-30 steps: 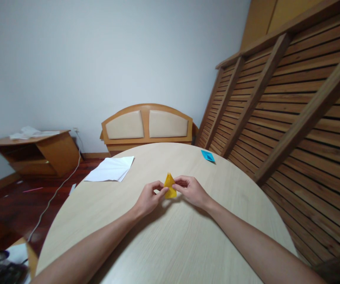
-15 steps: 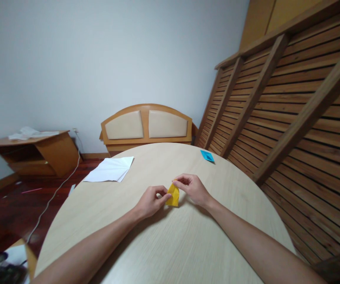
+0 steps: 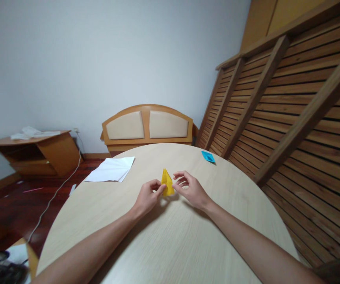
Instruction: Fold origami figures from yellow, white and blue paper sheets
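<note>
Between the two hands, the small yellow folded paper piece (image 3: 167,182) stood pinched by the left hand (image 3: 147,198), steadying it; the right hand (image 3: 189,188) hovered beside with fingers apart.

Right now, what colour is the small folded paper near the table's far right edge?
Blue, seen in the head view: small folded paper piece.

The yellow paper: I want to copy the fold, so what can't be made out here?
- Yellow paper, head view: too small to show its creases; its lower edge is hidden behind the left hand.
- Right hand: open beside the paper; contact cannot be told.
- Blue paper: too small to tell its shape.
- White sheets: count unclear, overlapped.
</note>
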`<control>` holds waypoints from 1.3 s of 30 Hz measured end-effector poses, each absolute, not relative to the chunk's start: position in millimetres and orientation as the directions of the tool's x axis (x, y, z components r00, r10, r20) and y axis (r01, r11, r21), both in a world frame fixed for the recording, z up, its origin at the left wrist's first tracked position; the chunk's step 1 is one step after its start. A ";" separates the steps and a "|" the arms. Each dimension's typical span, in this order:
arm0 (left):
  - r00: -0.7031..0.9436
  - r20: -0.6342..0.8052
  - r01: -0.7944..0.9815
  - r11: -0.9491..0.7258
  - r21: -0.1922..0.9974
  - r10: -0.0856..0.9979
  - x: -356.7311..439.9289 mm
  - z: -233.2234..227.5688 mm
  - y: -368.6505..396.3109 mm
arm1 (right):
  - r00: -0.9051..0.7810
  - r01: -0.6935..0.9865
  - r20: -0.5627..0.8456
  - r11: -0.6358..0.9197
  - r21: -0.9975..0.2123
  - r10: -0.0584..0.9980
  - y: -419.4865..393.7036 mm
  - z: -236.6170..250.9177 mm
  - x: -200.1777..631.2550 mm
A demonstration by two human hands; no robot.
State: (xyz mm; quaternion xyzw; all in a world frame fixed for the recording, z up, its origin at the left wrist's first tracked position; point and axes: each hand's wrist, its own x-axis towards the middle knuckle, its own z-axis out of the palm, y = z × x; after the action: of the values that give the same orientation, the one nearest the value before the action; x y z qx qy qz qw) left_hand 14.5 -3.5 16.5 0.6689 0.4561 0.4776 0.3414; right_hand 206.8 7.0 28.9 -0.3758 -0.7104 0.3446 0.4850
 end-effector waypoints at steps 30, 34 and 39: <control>0.245 0.283 0.046 -0.303 0.952 0.927 14.7 16.2 -6.2 | -0.375 0.284 0.601 0.705 -0.650 0.706 0.7 27.4 206.6; 0.241 0.282 0.039 -0.300 0.953 0.929 15.1 15.8 -6.5 | -0.386 0.273 0.594 0.702 -0.657 0.706 1.4 26.6 207.1; 0.254 0.284 0.017 -0.298 0.954 0.924 15.4 16.9 -7.6 | -0.386 0.258 0.583 0.691 -0.676 0.715 0.7 27.3 206.9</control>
State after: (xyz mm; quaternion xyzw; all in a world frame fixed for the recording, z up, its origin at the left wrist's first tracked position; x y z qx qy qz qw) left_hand 15.4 -7.6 16.9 0.6411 0.3671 0.4880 0.4649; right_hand 206.9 0.7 27.3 -0.3060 -0.7948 0.2471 0.4621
